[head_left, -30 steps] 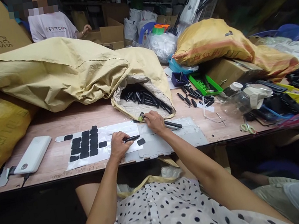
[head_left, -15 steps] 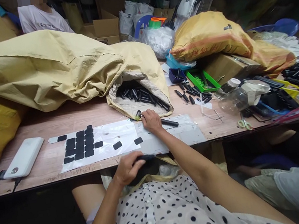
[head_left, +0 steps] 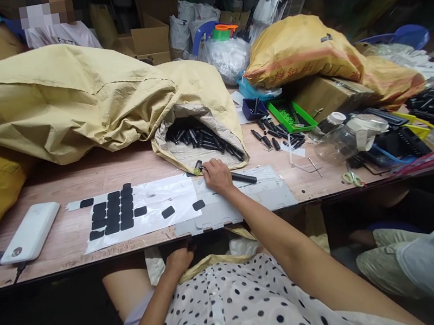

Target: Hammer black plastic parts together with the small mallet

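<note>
My right hand (head_left: 218,175) is closed around a black-handled tool (head_left: 243,178) on a grey board (head_left: 248,201). The tool's head end, shiny and partly yellowish, shows left of my fingers, but its exact kind is unclear. Below the table edge, my left hand (head_left: 180,260) is at the open bag (head_left: 195,270) in my lap. Its fingers are mostly hidden, and I cannot see whether they hold anything. Just beyond my right hand, a beige sack (head_left: 228,103) lies with its mouth towards me, full of black tubular parts (head_left: 200,137).
A white sheet with black rounded stickers (head_left: 114,211) lies left of the board. At far left is a white power bank (head_left: 30,233) with a cable. To the right are a green tray (head_left: 292,117), loose black parts, a clear jug (head_left: 338,146) and scissors (head_left: 352,179). Another person sits beyond the sacks.
My left hand has dropped from the table edge into the lap bag; the black part it held is out of sight. My right hand stays on the black-handled tool.
</note>
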`<state>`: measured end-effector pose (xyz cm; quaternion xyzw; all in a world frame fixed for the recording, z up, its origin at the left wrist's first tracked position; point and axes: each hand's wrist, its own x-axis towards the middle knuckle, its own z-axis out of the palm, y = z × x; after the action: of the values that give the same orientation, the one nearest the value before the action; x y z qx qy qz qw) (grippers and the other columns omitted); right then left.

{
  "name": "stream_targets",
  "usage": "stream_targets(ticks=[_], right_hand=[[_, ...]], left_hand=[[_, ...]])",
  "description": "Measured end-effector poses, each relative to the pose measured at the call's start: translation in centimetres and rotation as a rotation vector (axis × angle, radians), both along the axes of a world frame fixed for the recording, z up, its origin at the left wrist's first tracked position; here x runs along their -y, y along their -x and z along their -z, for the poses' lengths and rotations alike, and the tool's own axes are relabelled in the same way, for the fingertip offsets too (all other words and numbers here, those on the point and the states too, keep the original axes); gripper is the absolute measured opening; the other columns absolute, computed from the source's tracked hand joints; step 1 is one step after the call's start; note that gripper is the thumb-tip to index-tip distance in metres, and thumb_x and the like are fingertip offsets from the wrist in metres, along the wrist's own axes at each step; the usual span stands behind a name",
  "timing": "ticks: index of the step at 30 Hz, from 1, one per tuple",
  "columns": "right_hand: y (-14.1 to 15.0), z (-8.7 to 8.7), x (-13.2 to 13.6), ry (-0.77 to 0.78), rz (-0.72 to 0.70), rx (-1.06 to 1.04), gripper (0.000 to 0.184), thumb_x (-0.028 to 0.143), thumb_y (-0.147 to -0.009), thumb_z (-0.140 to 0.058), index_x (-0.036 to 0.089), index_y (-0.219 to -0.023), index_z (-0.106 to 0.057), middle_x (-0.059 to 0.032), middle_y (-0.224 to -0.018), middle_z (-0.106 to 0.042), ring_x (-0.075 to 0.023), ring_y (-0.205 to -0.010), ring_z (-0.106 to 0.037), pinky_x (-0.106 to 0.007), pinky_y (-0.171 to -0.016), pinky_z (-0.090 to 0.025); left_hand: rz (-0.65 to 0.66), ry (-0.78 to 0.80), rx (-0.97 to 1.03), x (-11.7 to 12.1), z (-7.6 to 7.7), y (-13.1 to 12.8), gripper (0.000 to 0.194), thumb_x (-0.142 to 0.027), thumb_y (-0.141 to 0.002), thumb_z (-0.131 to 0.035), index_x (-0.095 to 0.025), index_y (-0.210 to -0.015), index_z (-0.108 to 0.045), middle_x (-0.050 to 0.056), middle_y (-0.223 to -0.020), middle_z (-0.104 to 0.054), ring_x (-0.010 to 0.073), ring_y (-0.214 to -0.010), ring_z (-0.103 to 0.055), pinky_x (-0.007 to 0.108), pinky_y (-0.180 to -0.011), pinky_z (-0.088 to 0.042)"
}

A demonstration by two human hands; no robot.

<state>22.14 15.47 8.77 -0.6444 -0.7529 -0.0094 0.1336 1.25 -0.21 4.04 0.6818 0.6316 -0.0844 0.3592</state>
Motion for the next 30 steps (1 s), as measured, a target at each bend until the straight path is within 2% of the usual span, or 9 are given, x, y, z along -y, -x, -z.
stream_targets(ticks=[3, 7, 9, 11, 13, 16, 20, 25, 30], right_hand=[[0.1, 0.0, 0.1, -0.015, 0.002, 0.01, 0.026, 0.025, -0.101, -0.051, 0.021, -0.119, -0.068, -0.0118, -0.11, -0.064, -0.0268, -0.101, -0.051, -0.035, -0.084, -0.04], [0.2, 0.0, 0.2, 0.002, 0.013, 0.019, 0.026, 0.025, -0.101, -0.051, 0.02, -0.119, -0.068, -0.0121, -0.111, -0.063, -0.0269, -0.102, -0.051, -0.035, -0.084, -0.04], [0.2, -0.2, 0.2, 0.009, 0.016, 0.029, 0.025, 0.025, -0.101, -0.051, 0.02, -0.118, -0.068, -0.0124, -0.112, -0.063, -0.027, -0.102, -0.051, -0.035, -0.083, -0.04], [0.3, -0.3, 0.3, 0.015, 0.015, 0.041, 0.024, 0.025, -0.1, -0.051, 0.02, -0.116, -0.068, -0.0123, -0.111, -0.064, -0.0268, -0.102, -0.051, -0.034, -0.082, -0.04], [0.3, -0.3, 0.3, 0.022, 0.015, 0.05, 0.023, 0.024, -0.101, -0.05, 0.02, -0.114, -0.068, -0.0119, -0.109, -0.064, -0.0266, -0.1, -0.051, -0.034, -0.081, -0.04], [0.2, -0.4, 0.4, 0.015, 0.008, 0.045, 0.022, 0.025, -0.101, -0.05, 0.021, -0.112, -0.068, -0.0112, -0.107, -0.063, -0.0263, -0.1, -0.051, -0.034, -0.081, -0.04], [0.3, -0.3, 0.6, 0.009, 0.002, 0.036, 0.02, 0.026, -0.101, -0.05, 0.022, -0.111, -0.067, -0.0106, -0.108, -0.062, -0.026, -0.101, -0.051, -0.034, -0.082, -0.04], [0.4, -0.4, 0.8, 0.035, 0.013, 0.029, 0.022, 0.026, -0.101, -0.049, 0.022, -0.113, -0.067, -0.0106, -0.108, -0.062, -0.0262, -0.102, -0.051, -0.034, -0.084, -0.041], [0.4, -0.5, 0.7, 0.036, 0.004, 0.021, 0.023, 0.026, -0.101, -0.049, 0.023, -0.116, -0.066, -0.0107, -0.11, -0.062, -0.0266, -0.103, -0.051, -0.035, -0.085, -0.041]], left_hand=[[0.116, 0.083, -0.008, 0.1, -2.8, -0.6, 0.033, -0.03, -0.093, -0.054, -0.024, -0.119, -0.073, 0.014, -0.129, -0.074, 0.0336, -0.124, -0.067, 0.042, -0.099, -0.052], [0.33, 0.079, 0.236, -1.1, -8.2, -1.6, 0.024, -0.033, -0.091, -0.054, -0.022, -0.09, -0.075, 0.01, -0.096, -0.08, 0.0289, -0.092, -0.074, 0.036, -0.081, -0.053], [0.37, 0.043, 0.447, -3.4, -10.6, -2.5, 0.025, -0.037, -0.092, -0.054, -0.022, -0.088, -0.074, 0.005, -0.086, -0.078, 0.0231, -0.08, -0.071, 0.031, -0.073, -0.052], [0.312, -0.057, 0.617, -7.1, -11.9, -3.6, 0.025, -0.04, -0.093, -0.055, -0.022, -0.092, -0.073, 0.002, -0.086, -0.076, 0.0202, -0.078, -0.069, 0.029, -0.072, -0.052], [0.149, -0.27, 0.672, -12.0, -12.1, -4.9, 0.022, -0.038, -0.092, -0.056, -0.022, -0.093, -0.071, 0.003, -0.092, -0.075, 0.021, -0.086, -0.068, 0.03, -0.08, -0.053], [-0.171, -0.618, 0.532, -19.9, -11.0, -6.6, 0.015, -0.032, -0.09, -0.06, -0.022, -0.098, -0.068, 0.007, -0.104, -0.071, 0.0266, -0.106, -0.065, 0.039, -0.097, -0.052], [-0.438, -0.715, 0.304, -27.0, -9.1, -7.8, 0.019, -0.03, -0.088, -0.065, -0.021, -0.105, -0.064, 0.015, -0.119, -0.064, 0.0356, -0.121, -0.058, 0.048, -0.106, -0.046], [-0.411, -0.713, 0.228, -30.2, -8.3, -8.0, 0.028, -0.026, -0.089, -0.065, -0.017, -0.115, -0.062, 0.021, -0.127, -0.062, 0.038, -0.123, -0.057, 0.048, -0.105, -0.045], [-0.429, -0.647, 0.183, -30.8, -8.7, -8.0, 0.022, -0.025, -0.089, -0.062, -0.018, -0.108, -0.068, 0.014, -0.107, -0.072, 0.0339, -0.109, -0.065, 0.044, -0.096, -0.049]])
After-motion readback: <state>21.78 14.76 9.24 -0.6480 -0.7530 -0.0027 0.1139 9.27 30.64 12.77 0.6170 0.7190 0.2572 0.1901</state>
